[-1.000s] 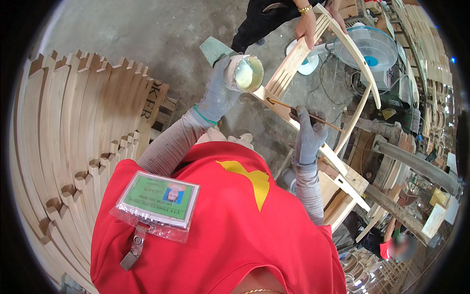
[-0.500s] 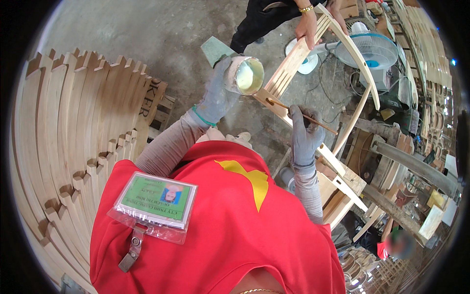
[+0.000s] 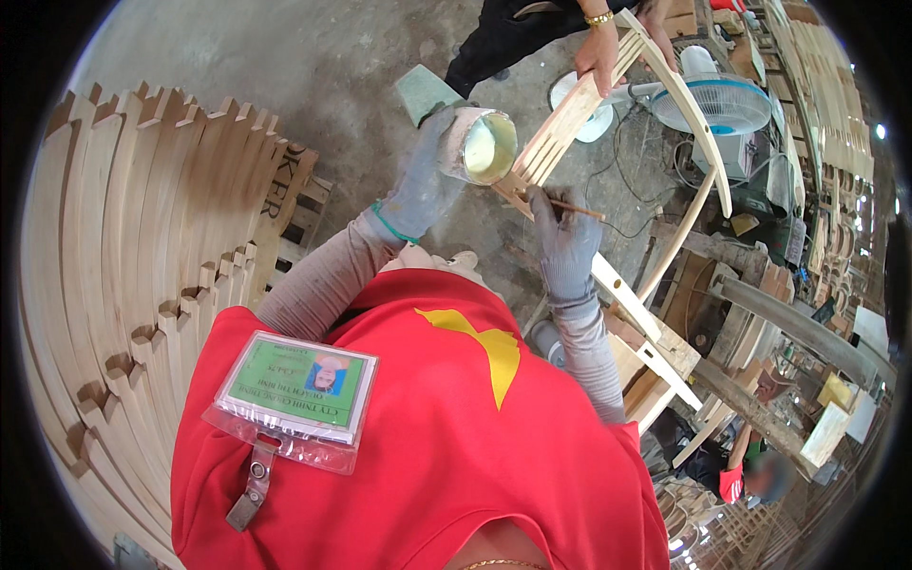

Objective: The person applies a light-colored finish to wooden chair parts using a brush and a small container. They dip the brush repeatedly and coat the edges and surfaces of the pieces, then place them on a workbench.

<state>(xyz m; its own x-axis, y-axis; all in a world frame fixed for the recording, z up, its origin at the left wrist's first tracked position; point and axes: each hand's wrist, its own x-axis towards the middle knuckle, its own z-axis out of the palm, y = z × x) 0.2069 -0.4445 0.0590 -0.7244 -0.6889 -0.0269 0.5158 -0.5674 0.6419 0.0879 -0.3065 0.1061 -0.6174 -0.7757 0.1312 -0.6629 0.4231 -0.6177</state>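
Observation:
My left hand (image 3: 425, 176), in a grey glove, is wrapped round a round can (image 3: 457, 144) tilted so its mouth faces right. Pale, creamy liquid (image 3: 481, 146) shows inside. My right hand (image 3: 568, 242), gloved too, grips a thin brown stick (image 3: 586, 211) whose left tip is close to the can's rim. Just beyond is a pale wooden chair frame (image 3: 566, 122) with slats and a curved leg (image 3: 692, 106). Another person's hand (image 3: 598, 59), with a gold-coloured band at the wrist, holds the frame at its far end.
Stacked curved wooden pieces (image 3: 142, 209) fill the left side. A standing fan (image 3: 714, 103) is at the far right, with cables on the floor. Timber and a workbench beam (image 3: 803, 323) lie to the right. A second person (image 3: 727, 470) is at lower right.
My right hand has moved left with the stick, bringing it nearer the can. The left hand and can have hardly moved.

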